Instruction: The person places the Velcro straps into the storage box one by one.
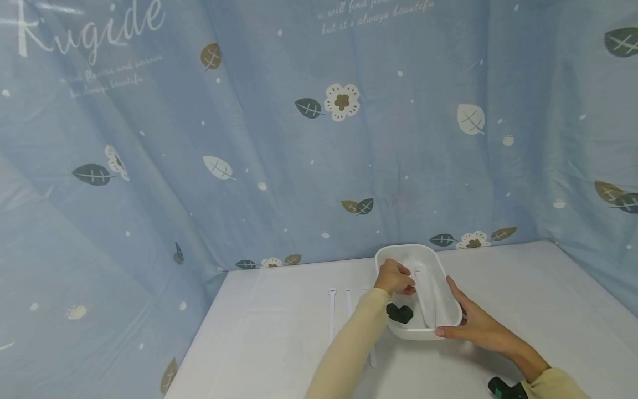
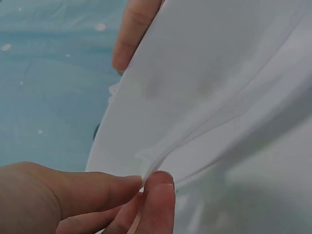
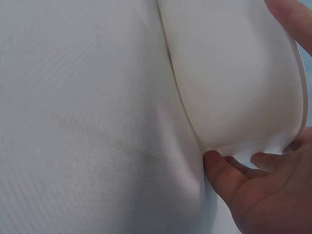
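A white plastic bin (image 1: 416, 334) with rounded corners stands toward the back of the table. My right hand (image 1: 480, 327) grips its right side, thumb at the near corner and fingers spread along the wall. In the right wrist view, fingertips of the right hand (image 3: 273, 185) curl against the bin (image 3: 234, 78). My left hand (image 1: 396, 278) reaches over the left rim into the bin. There, the left hand (image 2: 97, 200) pinches a thin white strip (image 2: 168, 148) between thumb and forefinger. Long white strips (image 1: 425, 296), resembling cable ties, lie lengthwise inside the bin.
On the table left of the bin lie white cable ties (image 1: 332, 313), partly hidden behind the left sleeve (image 1: 351, 346). Black wrist cameras sit at the left wrist (image 1: 400, 313) and right wrist (image 1: 505, 388). A blue patterned curtain (image 1: 299, 155) hangs behind the white table (image 1: 269, 332).
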The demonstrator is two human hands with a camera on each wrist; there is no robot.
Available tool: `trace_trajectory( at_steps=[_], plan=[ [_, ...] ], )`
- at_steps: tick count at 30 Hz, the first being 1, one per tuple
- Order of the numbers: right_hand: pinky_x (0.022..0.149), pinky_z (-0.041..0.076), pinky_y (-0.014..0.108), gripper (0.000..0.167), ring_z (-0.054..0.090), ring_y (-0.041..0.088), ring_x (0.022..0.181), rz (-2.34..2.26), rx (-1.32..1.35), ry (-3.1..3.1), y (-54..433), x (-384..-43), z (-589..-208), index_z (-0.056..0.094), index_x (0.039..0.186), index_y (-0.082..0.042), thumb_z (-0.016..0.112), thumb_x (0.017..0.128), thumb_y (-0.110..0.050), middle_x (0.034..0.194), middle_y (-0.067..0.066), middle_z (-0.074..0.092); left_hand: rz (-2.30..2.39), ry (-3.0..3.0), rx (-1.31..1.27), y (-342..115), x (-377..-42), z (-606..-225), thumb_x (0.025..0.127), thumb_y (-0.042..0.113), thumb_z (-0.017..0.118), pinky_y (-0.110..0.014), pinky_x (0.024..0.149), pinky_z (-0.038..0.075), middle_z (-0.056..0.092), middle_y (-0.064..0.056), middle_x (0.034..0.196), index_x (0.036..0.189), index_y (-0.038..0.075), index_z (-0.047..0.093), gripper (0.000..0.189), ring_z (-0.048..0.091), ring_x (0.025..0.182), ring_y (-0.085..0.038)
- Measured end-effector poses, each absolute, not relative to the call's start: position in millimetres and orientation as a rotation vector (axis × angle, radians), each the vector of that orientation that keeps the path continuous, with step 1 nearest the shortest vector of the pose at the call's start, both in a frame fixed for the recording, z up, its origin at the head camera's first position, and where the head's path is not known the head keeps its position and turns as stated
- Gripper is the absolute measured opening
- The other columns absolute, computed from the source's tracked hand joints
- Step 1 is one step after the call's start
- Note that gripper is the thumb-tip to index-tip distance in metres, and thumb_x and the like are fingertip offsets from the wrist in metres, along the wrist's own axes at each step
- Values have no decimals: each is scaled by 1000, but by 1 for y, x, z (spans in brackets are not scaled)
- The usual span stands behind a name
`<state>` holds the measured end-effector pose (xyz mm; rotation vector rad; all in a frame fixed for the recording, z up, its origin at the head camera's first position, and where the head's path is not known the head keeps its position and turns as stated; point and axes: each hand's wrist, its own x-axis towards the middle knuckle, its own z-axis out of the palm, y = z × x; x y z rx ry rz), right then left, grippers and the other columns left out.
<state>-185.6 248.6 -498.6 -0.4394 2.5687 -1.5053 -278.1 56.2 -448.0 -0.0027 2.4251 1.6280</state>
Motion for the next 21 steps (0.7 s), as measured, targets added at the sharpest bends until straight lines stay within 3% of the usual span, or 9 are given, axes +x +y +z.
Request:
trace_trajectory(
  at_steps=[9,21],
  plan=[
    [82,53,20,121,53,50,134,-1505,-411,2561,249,-186,-497,-12,164,-2,80,88,-25,166,39,4,1610,2427,-8,56,-278,-447,83,-14,74,-31,61,65,74,-21,74,103,-10,70,20,79,74,-34],
    [82,53,20,122,54,49,132,-1517,-415,2550,249,-186,-498,-13,163,-2,81,88,-24,166,40,7,1570,2453,19,56,-277,-449,84,-12,74,-31,60,64,74,-21,73,102,-10,70,18,79,72,-33]
  ],
)
